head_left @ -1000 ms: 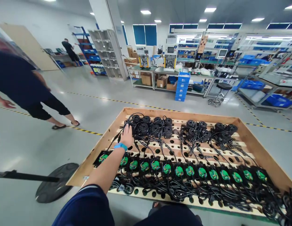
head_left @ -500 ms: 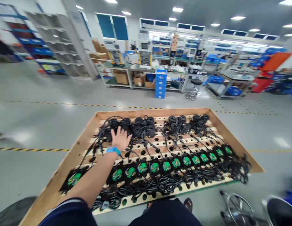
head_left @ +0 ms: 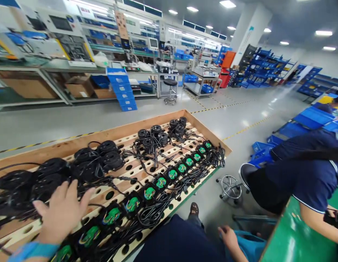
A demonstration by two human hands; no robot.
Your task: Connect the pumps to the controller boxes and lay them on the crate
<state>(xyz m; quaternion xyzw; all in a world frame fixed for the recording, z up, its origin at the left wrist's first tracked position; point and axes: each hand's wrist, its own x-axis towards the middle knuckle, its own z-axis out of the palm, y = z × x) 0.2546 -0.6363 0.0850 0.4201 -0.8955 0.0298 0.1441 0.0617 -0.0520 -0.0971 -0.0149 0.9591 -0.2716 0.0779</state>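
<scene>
My left hand [head_left: 61,213] hovers over the near left part of a wooden tray [head_left: 169,122], fingers spread and holding nothing. It sits just in front of several black round fan units [head_left: 84,163] tangled in black cables. A row of black units with green centres [head_left: 160,182] runs along the tray's near side. My right hand [head_left: 229,238] rests low by my leg at the bottom edge, next to a blue object [head_left: 249,249]; its fingers are partly hidden.
A seated person in dark blue [head_left: 302,171] is on a stool at the right beside a green table [head_left: 294,236]. A stool base [head_left: 230,185] stands near the tray's corner. Workbenches, stacked blue bins [head_left: 121,89] and another stool [head_left: 170,91] line the back.
The view has swung sharply to the right. My left hand has drawn back from the fan units toward me and now fills the lower left. The seated person and my right hand have come into view.
</scene>
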